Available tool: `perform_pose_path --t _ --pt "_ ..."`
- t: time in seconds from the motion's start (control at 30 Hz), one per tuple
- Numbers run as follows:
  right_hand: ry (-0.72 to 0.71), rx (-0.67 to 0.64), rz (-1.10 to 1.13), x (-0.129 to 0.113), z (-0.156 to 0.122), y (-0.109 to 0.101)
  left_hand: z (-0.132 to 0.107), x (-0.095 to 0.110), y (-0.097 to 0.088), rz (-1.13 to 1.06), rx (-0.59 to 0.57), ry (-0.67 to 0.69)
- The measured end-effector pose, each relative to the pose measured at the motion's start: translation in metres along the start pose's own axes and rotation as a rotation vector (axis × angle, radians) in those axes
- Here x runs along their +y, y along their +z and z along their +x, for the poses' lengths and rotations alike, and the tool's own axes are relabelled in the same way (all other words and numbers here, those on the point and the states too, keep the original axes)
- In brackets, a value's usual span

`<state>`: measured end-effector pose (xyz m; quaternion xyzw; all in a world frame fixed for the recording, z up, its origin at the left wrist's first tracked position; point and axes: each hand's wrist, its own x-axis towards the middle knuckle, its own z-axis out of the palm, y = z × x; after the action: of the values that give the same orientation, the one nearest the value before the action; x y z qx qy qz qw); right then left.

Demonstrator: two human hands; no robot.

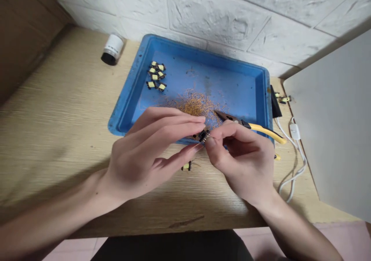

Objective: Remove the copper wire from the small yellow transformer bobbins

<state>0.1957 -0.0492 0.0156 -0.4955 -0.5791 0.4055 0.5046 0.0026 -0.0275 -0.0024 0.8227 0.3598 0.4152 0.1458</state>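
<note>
A small black transformer coil [202,136] with metal pins sits between my two hands, over the tray's near edge. My left hand [142,156] grips it between the fingertips and thumb, its fingers long and close together. At the pin end, the thumb and forefinger of my right hand [243,160] are pinched; whether they also hold a fine wire cannot be made out. Another coil, wrapped in yellow tape [187,166], lies on the table below the hands. Long-nose pliers [232,117] with yellow handles rest across the tray's right side, partly behind my right hand.
The blue tray [127,87] holds a heap of copper-coloured wire clippings [193,103] and several yellow-taped coils [155,75]. A white jar with a black lid [112,48] stands back left. Right of the tray are more coils [285,99] and a white cable with a switch [295,131].
</note>
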Motion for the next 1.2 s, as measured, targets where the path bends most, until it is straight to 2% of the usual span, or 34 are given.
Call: perform_pose_path --t 0.1,0.23,0.37,0.5,0.6,0.8,0.9,0.97,1.1,1.2 --pt "-0.012 -0.041 -0.019 0.001 -0.002 0.0 -0.001 0.001 -0.002 0.023 0.019 -0.02" --pt "-0.101 -0.064 -0.097 0.003 -0.002 -0.002 0.001 0.002 -0.003 0.047 0.033 -0.006" --pt "-0.267 -0.077 -0.286 0.004 0.0 -0.008 0.001 -0.005 -0.002 0.079 0.08 0.142" --pt "-0.45 -0.057 -0.453 0.004 -0.002 -0.012 -0.001 -0.009 0.001 0.131 0.118 0.176" --pt "-0.532 -0.058 -0.605 0.003 -0.006 -0.012 -0.002 -0.009 0.0 0.168 0.103 0.21" --pt "-0.671 -0.017 -0.841 0.005 -0.009 -0.012 -0.001 -0.012 -0.005 0.235 -0.009 0.273" --pt "-0.66 -0.037 -0.846 0.005 -0.008 -0.013 -0.001 -0.013 -0.004 0.23 -0.017 0.255" --pt "-0.594 -0.06 -0.767 0.004 -0.006 -0.013 -0.001 -0.012 -0.001 0.219 -0.004 0.232" --pt "-0.288 -0.109 -0.489 -0.002 0.0 -0.013 0.002 -0.008 0.001 0.075 -0.019 0.102" --pt "-0.065 -0.152 -0.29 -0.007 0.003 -0.013 0.004 -0.002 0.0 -0.143 -0.058 -0.121"
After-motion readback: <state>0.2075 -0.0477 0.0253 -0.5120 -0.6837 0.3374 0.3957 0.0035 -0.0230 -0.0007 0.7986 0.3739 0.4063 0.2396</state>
